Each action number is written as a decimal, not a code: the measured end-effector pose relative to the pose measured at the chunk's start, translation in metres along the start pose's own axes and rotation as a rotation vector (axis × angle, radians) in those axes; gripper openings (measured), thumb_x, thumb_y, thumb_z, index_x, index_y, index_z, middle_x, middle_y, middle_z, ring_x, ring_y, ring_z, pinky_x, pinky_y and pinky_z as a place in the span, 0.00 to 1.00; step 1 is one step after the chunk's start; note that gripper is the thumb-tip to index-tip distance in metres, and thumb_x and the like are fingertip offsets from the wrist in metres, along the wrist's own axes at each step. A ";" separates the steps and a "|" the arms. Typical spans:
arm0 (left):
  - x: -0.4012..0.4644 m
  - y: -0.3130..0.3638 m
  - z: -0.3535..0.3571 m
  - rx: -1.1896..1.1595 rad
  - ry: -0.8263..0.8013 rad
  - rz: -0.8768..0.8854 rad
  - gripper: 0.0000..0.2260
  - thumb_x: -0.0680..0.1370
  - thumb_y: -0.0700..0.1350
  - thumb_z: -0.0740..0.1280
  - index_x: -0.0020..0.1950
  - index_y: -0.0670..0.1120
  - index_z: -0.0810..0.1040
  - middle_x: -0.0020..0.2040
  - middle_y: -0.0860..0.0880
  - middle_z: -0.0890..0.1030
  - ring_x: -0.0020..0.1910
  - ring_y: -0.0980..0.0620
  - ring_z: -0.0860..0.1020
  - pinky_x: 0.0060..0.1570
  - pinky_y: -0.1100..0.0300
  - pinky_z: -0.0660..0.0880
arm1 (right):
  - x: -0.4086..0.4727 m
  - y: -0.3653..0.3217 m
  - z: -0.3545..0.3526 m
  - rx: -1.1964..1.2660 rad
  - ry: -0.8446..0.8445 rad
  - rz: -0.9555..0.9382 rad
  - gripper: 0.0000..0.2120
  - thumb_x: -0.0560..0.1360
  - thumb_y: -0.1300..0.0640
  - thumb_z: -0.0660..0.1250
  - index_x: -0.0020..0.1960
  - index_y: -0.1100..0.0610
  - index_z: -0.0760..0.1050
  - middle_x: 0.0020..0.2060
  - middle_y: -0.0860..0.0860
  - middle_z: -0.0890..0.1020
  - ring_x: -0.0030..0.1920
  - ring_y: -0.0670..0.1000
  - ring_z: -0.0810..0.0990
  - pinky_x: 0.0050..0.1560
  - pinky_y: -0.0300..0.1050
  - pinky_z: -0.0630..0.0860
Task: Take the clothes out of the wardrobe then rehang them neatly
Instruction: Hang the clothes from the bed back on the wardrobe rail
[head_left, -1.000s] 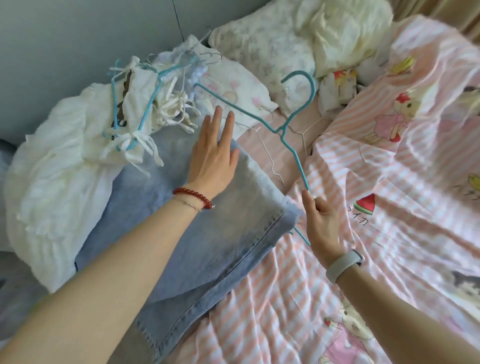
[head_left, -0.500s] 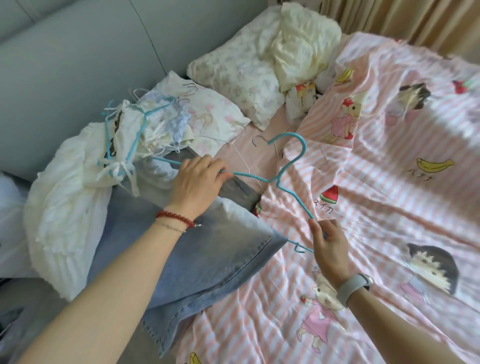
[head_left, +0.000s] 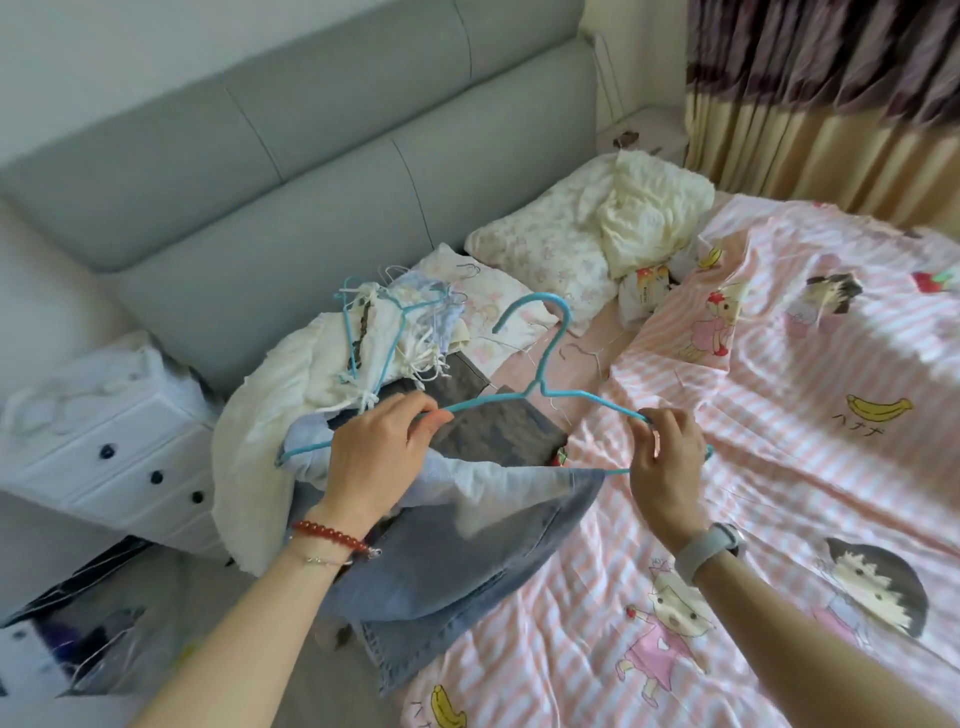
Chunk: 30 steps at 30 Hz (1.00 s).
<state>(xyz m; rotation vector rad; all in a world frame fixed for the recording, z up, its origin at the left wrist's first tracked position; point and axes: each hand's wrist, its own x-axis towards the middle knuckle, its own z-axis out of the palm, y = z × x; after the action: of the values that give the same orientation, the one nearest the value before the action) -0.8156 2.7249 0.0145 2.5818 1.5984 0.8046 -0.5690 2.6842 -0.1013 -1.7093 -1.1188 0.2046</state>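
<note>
Left hand (head_left: 374, 457), right hand (head_left: 662, 462) grip hanger (head_left: 540, 374) above jeans (head_left: 467, 535).

This is a bedroom in a home. A bed (head_left: 779, 519) with a pink striped cartoon-print sheet fills the right side, its padded grey-green headboard (head_left: 311, 156) running along the far edge. Floral pillows (head_left: 545, 244) lie at the head of the bed, a white chest of drawers (head_left: 104, 441) stands at the left corner, and pleated curtains (head_left: 831, 93) hang beyond the far right corner.
</note>
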 end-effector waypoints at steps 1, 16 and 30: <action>-0.001 0.000 -0.015 -0.012 0.026 -0.030 0.05 0.73 0.45 0.70 0.40 0.44 0.79 0.32 0.51 0.79 0.30 0.46 0.76 0.28 0.56 0.70 | 0.005 -0.017 -0.001 -0.002 0.013 -0.025 0.09 0.74 0.59 0.60 0.44 0.64 0.76 0.41 0.60 0.76 0.45 0.61 0.73 0.53 0.59 0.66; -0.029 0.011 -0.269 0.026 0.823 -0.294 0.09 0.77 0.48 0.65 0.46 0.44 0.81 0.38 0.41 0.82 0.38 0.38 0.77 0.35 0.56 0.66 | 0.027 -0.257 -0.044 0.377 -0.081 -0.369 0.25 0.78 0.61 0.60 0.72 0.65 0.57 0.71 0.60 0.62 0.72 0.56 0.59 0.69 0.37 0.52; -0.201 0.022 -0.312 0.072 0.771 -0.700 0.11 0.76 0.52 0.65 0.45 0.47 0.83 0.29 0.49 0.76 0.32 0.46 0.71 0.33 0.58 0.61 | -0.122 -0.287 -0.040 0.455 -0.564 -0.279 0.19 0.78 0.63 0.58 0.30 0.55 0.58 0.25 0.49 0.62 0.30 0.49 0.60 0.32 0.45 0.54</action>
<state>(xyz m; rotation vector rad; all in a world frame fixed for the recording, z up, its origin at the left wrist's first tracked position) -0.9992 2.4649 0.2064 1.5376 2.4861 1.7397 -0.7772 2.5746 0.1066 -1.0967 -1.5624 0.7375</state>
